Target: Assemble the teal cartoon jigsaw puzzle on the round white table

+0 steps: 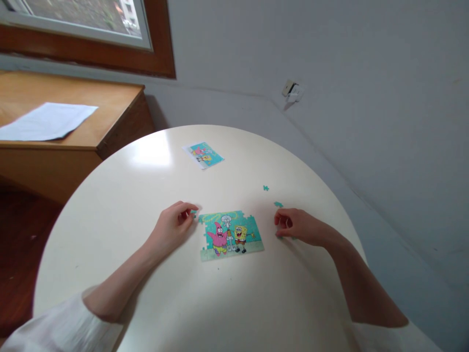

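Note:
A jigsaw puzzle (234, 239) with cartoon figures on a teal background lies on the white table, its left side and top right edge uneven. My left hand (176, 219) is at its upper left corner, thumb and fingers closed on a small teal puzzle piece (194, 213). To the right of the puzzle, my right hand (296, 226) rests low over the table with curled fingers and a gap between thumb and forefinger. A small dark teal bit shows under its thumb tip, partly hidden. Loose teal pieces lie beyond this hand, one close (278, 204) and another farther off (266, 188).
A reference picture card (205, 155) lies at the far side of the round table (110, 205). Left of it stands a wooden desk (120, 107) with white paper (47, 121). A wall socket with a plug (293, 92) is on the wall behind.

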`<act>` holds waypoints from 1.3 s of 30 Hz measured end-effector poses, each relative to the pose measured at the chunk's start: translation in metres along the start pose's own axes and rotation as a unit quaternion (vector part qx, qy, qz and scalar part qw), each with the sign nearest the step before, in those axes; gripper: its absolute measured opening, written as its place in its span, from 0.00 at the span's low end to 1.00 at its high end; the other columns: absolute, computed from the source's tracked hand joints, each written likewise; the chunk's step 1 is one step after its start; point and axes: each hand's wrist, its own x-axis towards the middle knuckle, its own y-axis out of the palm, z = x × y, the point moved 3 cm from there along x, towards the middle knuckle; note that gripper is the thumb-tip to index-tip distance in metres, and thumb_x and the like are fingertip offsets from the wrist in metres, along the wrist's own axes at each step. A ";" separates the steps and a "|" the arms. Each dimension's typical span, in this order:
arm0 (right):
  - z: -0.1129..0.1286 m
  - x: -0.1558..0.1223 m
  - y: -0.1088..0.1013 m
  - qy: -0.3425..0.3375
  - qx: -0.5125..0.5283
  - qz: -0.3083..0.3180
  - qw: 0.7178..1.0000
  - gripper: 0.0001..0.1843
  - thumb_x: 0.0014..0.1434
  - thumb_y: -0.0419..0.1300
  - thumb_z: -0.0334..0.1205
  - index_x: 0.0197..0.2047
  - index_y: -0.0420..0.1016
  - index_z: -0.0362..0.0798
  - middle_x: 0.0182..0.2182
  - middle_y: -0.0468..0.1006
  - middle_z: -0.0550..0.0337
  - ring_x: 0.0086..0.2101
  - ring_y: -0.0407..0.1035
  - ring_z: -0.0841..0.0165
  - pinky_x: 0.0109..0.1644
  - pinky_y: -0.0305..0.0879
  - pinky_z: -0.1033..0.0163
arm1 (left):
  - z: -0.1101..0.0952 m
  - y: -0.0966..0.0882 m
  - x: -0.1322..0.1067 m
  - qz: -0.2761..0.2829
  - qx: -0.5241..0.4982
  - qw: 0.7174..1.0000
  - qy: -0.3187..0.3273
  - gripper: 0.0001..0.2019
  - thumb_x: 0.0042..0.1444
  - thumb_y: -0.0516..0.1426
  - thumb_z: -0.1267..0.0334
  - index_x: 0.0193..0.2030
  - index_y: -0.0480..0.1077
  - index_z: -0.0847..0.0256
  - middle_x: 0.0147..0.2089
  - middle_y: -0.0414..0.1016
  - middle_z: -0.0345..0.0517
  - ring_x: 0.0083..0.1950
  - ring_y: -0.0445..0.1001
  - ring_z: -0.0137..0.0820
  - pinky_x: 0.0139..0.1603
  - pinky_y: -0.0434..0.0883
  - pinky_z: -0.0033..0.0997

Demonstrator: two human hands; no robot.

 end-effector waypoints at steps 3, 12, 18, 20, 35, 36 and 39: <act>-0.001 -0.003 0.004 0.008 0.016 0.000 1.000 0.09 0.42 0.61 0.35 0.31 0.69 0.47 0.25 0.72 0.60 0.27 0.66 0.69 0.30 0.61 0.65 | 0.002 0.000 0.000 0.002 -0.004 1.000 0.001 0.11 0.50 0.50 0.65 0.37 0.72 0.62 0.34 0.73 0.46 0.29 0.66 0.27 0.29 0.63 0.26; 0.001 -0.012 0.003 0.018 -0.007 0.003 1.000 0.09 0.42 0.60 0.33 0.31 0.70 0.45 0.30 0.74 0.57 0.31 0.68 0.66 0.35 0.62 0.64 | 0.001 0.000 -0.001 -0.003 -0.004 1.000 -0.003 0.12 0.51 0.51 0.63 0.39 0.72 0.62 0.32 0.72 0.44 0.28 0.64 0.27 0.29 0.63 0.26; 0.003 -0.013 0.008 0.012 -0.033 -0.011 0.999 0.04 0.43 0.59 0.34 0.26 0.66 0.46 0.27 0.72 0.59 0.29 0.66 0.68 0.33 0.60 0.65 | 0.002 0.000 0.000 -0.004 -0.003 1.000 -0.008 0.13 0.51 0.51 0.62 0.39 0.72 0.62 0.33 0.73 0.45 0.28 0.64 0.27 0.29 0.63 0.27; 0.003 -0.014 0.008 0.003 -0.035 -0.025 0.999 0.03 0.44 0.58 0.34 0.25 0.65 0.47 0.26 0.72 0.60 0.28 0.65 0.69 0.32 0.59 0.65 | 0.002 0.001 0.000 -0.004 -0.005 1.000 -0.007 0.13 0.50 0.51 0.61 0.38 0.72 0.62 0.33 0.73 0.45 0.28 0.65 0.27 0.30 0.63 0.27; 0.022 0.024 0.000 -0.085 0.127 -0.091 0.984 0.06 0.49 0.56 0.36 0.28 0.74 0.45 0.24 0.76 0.59 0.26 0.69 0.69 0.34 0.65 0.64 | 0.003 0.001 0.001 -0.003 -0.006 1.000 -0.001 0.12 0.50 0.51 0.63 0.37 0.72 0.62 0.34 0.74 0.46 0.29 0.66 0.27 0.30 0.64 0.27; 0.023 0.031 0.001 -0.094 0.146 -0.083 0.981 0.06 0.48 0.56 0.36 0.28 0.74 0.45 0.24 0.76 0.59 0.26 0.69 0.69 0.35 0.65 0.63 | 0.003 0.001 0.001 -0.003 -0.006 1.000 -0.001 0.12 0.50 0.51 0.63 0.37 0.72 0.62 0.34 0.74 0.46 0.29 0.66 0.28 0.30 0.64 0.27; 0.024 0.051 0.007 -0.114 0.191 -0.056 0.973 0.05 0.46 0.58 0.37 0.26 0.74 0.45 0.26 0.77 0.59 0.29 0.70 0.68 0.37 0.66 0.62 | 0.002 0.001 0.001 -0.003 -0.002 1.000 -0.001 0.12 0.51 0.50 0.63 0.37 0.73 0.62 0.34 0.73 0.46 0.29 0.66 0.27 0.30 0.64 0.27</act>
